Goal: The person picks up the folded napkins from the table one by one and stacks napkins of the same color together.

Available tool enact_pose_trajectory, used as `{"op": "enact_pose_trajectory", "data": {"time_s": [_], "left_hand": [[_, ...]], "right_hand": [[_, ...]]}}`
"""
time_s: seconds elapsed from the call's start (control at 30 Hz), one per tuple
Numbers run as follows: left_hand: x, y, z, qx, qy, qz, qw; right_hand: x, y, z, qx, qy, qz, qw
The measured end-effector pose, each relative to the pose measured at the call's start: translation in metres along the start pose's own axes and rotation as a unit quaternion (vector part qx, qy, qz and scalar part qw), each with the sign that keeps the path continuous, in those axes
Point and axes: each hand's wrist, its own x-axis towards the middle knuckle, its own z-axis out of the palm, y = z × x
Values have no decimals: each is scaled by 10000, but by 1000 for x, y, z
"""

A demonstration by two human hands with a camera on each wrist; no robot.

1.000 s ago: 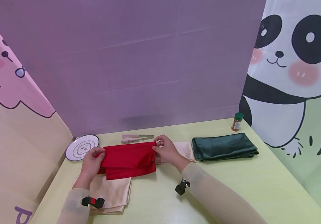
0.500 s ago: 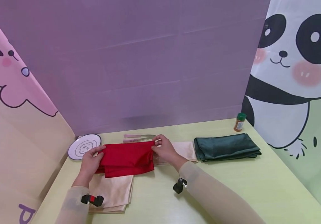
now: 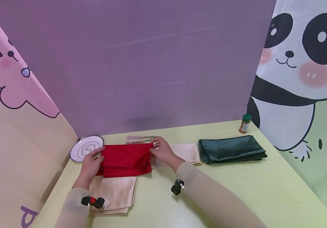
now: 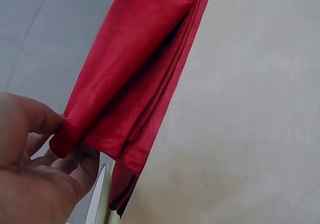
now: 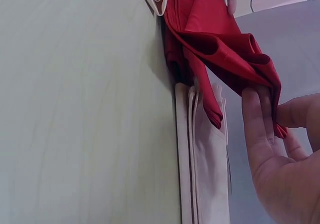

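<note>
A folded red satin cloth (image 3: 126, 158) hangs between both hands. My left hand (image 3: 92, 163) pinches its left upper corner, thumb on the near side. In the left wrist view the fingers of that hand (image 4: 35, 169) wrap the cloth's end. At the opposite corner my right hand (image 3: 164, 153) pinches the fabric; the right wrist view shows the hand (image 5: 285, 164) with loose folds drooping beside its fingers. Part of the red cloth overlaps a folded cream cloth (image 3: 184, 152) behind it. Another folded cream cloth (image 3: 112, 193) lies in front, below the red one.
A white plate (image 3: 73, 152) with a dark rim sits at the back left. Two pink-handled knives (image 3: 135, 137) lie behind the red cloth, partly hidden. On the right are a folded dark green cloth (image 3: 232, 150) and a green-capped spice jar (image 3: 244, 125). Walls border the table.
Both hands have carried the red cloth a little to the left and slightly farther from me, keeping their pinch. The other things stay where they were; the head view has shifted slightly.
</note>
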Motion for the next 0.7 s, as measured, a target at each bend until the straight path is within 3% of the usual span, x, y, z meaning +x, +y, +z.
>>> {"op": "enact_pose_trajectory", "data": {"time_s": [0.33,0.7], "left_hand": [[4,-3,-3,53,149,-209,9997],[5,-8,-3,-368,551,-63,9978]], "right_hand": [[8,5,11,-327,212,122,9992],[12,8,19,-665,45,312,9973]]}}
